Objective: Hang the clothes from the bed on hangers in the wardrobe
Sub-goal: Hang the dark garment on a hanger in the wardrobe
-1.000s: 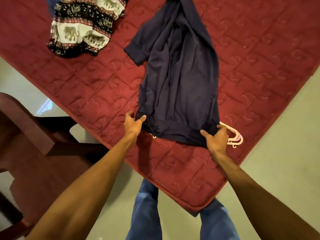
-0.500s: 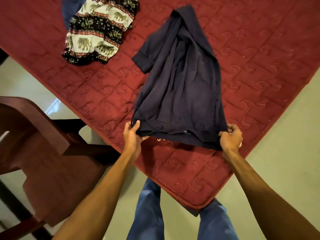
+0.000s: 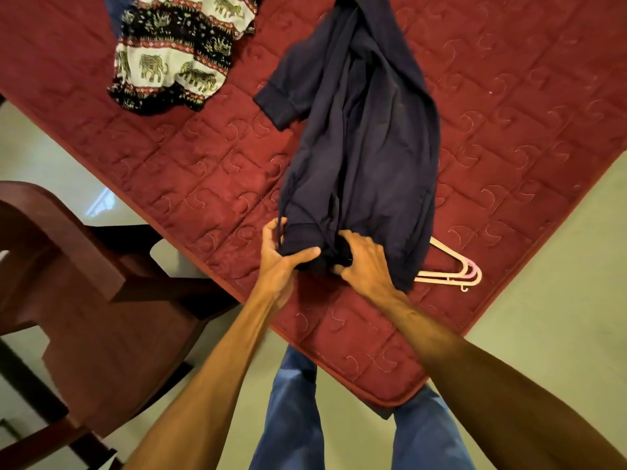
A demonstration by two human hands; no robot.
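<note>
Lying rumpled, dark navy garment, hem bunched

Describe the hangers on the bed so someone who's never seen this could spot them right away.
Start at the dark red quilted mattress, near its closest corner. Pale pink hangers stick out from under the edge of the navy garment, beside the right hand. Nothing else on the bed is rigid or pink.

We find no legible text, label, brand, number or sign on any surface in view; the printed fabric bears elephant motifs only.
</note>
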